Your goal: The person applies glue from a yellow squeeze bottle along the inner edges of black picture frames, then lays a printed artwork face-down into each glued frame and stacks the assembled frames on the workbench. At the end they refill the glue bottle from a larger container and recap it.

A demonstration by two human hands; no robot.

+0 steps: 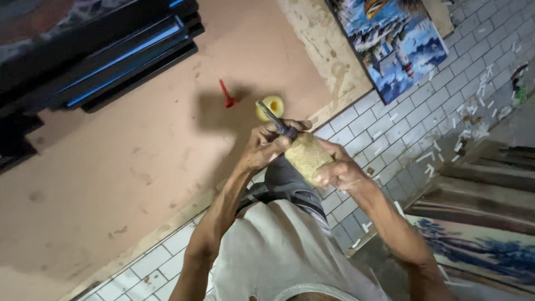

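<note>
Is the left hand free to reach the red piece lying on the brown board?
Probably not right away: the left hand grips a dark tool against the yellowish block. The red piece lies uncovered on the brown board.

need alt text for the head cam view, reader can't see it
Seen from above, a person's left hand holds a dark tool against a tan rough block gripped in the right hand. Below lie a brown board with a red piece and a yellow roll, a tiled floor and a painting.
</note>
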